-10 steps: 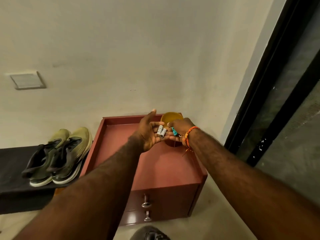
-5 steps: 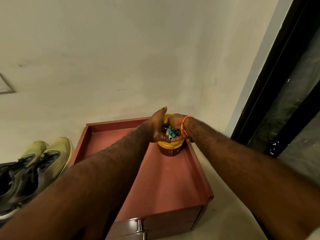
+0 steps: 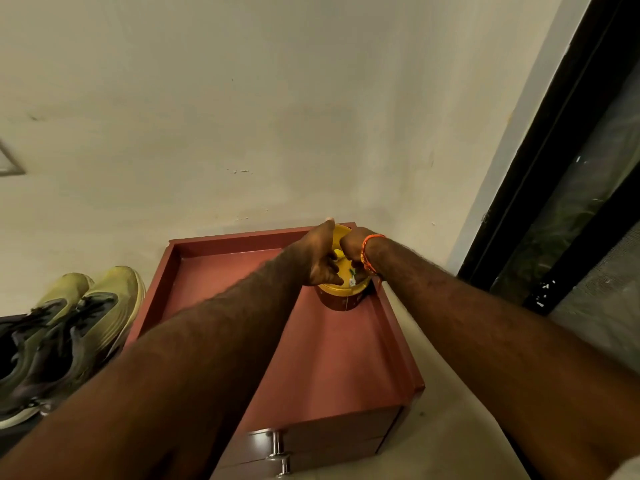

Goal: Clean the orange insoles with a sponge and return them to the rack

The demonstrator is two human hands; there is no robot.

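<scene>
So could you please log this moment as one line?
left hand: over yellow container | right hand: above it, small items below | container: on red cabinet

A home entryway is shown. A low red cabinet [image 3: 332,358] with drawer handles [image 3: 277,445] is set against a plain cream wall [image 3: 277,98]. Worn green sneakers [image 3: 69,323] are kept beside it, near a dark-framed glass door [image 3: 571,188].

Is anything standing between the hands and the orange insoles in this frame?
Cannot be judged: no insoles, sponge or rack show. Both hands, left and right, are over a yellow-lidded jar on the red cabinet. A pair of shoes sits to the left.
</scene>
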